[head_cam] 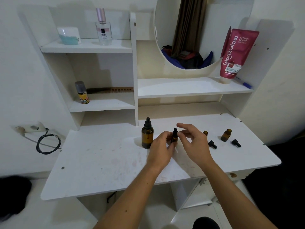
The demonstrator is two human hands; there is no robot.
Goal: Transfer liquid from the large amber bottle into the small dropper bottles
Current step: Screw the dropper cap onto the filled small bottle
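While my left hand (162, 147) is gripping a small dropper bottle (174, 137) mid-frame, my right hand (193, 141) is hovering beside it, fingers loose, holding nothing.

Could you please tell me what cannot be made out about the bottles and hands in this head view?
- Small dropper bottle: lower body hidden by the left hand; fill level unreadable.
- Middle small bottle: mostly hidden behind the right hand.
- Large amber bottle: dark glass, liquid level too unclear.
- Right fingertips: too small to tell whether they hold anything.
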